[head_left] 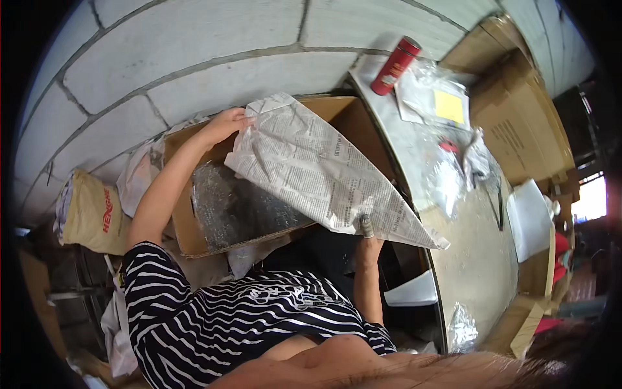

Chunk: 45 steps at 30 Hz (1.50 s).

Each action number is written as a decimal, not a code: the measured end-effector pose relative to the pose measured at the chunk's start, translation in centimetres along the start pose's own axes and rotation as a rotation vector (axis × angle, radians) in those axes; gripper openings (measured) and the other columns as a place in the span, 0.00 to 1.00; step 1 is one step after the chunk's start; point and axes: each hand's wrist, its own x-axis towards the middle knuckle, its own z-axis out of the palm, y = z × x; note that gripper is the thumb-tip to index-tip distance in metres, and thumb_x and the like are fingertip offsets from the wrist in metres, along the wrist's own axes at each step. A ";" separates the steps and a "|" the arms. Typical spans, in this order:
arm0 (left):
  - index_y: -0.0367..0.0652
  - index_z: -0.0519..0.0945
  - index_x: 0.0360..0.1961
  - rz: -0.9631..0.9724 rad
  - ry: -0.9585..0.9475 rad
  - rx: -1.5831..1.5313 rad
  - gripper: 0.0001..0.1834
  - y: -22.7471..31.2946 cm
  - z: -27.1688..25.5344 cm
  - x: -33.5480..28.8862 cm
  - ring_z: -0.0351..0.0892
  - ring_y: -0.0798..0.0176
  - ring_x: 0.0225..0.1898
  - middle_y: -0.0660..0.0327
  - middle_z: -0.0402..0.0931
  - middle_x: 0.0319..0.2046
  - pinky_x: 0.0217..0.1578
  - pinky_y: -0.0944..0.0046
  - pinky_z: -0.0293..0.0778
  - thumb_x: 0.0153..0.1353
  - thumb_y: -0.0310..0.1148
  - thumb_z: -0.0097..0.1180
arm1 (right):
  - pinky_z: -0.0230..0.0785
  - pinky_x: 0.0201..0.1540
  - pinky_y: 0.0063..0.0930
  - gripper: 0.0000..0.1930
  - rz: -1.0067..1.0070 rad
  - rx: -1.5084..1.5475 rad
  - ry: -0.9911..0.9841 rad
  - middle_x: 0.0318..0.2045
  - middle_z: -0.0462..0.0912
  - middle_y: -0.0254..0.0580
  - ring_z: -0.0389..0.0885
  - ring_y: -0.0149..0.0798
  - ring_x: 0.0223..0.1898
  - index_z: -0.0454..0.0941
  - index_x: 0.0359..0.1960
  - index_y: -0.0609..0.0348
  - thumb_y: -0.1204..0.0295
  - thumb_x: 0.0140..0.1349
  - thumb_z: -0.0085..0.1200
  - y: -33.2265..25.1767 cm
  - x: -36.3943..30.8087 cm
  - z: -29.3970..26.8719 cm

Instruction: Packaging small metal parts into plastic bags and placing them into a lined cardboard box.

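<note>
Cardboard box (350, 120) stands open; newspaper sheet (317, 168) is spread above it, not laid down. Clear plastic (223, 204) already lies inside. Left hand (228, 126) pinches the sheet's far edge; right hand (368, 241) grips the near edge, fingers hidden underneath.

The person wears a black T-shirt (214, 327) crossed by thin, wavy white stripes, with short striped sleeves (153, 267) at left and right, a white outline print (285, 295) on the front and a scooped neckline. A greyish wrap (367, 227) circles a digit of the right hand (368, 242).
</note>
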 end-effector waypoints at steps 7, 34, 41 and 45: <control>0.35 0.66 0.62 -0.233 -0.027 -0.144 0.41 3.0 9.3 2.1 0.72 0.61 0.55 0.55 0.73 0.54 0.54 0.59 0.67 0.54 0.49 0.66 | 0.63 0.60 0.37 0.38 -0.025 0.002 -0.069 0.56 0.70 0.43 0.71 0.41 0.56 0.60 0.63 0.63 0.73 0.52 0.66 -2.8 -3.3 -8.0; 0.43 0.70 0.27 0.792 -0.847 -0.654 0.12 26.2 28.4 -0.8 0.71 0.59 0.54 0.53 0.72 0.52 0.57 0.61 0.62 0.44 0.28 0.62 | 0.74 0.44 0.26 0.19 -0.343 -0.596 0.449 0.44 0.82 0.48 0.82 0.37 0.41 0.73 0.54 0.65 0.77 0.60 0.56 -19.2 -15.7 -17.8; 0.44 0.64 0.19 0.773 -1.244 -0.413 0.27 33.3 30.8 -4.5 0.70 0.68 0.31 0.59 0.71 0.27 0.34 0.69 0.67 0.54 0.54 0.61 | 0.57 0.66 0.43 0.46 -0.995 -1.153 -0.287 0.65 0.68 0.42 0.65 0.47 0.65 0.63 0.66 0.54 0.74 0.41 0.70 -32.0 -5.7 -10.9; 0.46 0.60 0.16 0.904 -1.171 -0.249 0.30 36.6 31.3 -2.7 0.60 0.71 0.22 0.66 0.63 0.18 0.23 0.69 0.55 0.61 0.58 0.52 | 0.55 0.68 0.43 0.50 -0.699 -1.001 -0.805 0.61 0.71 0.47 0.68 0.47 0.63 0.62 0.68 0.53 0.69 0.37 0.73 -34.6 -1.1 -11.5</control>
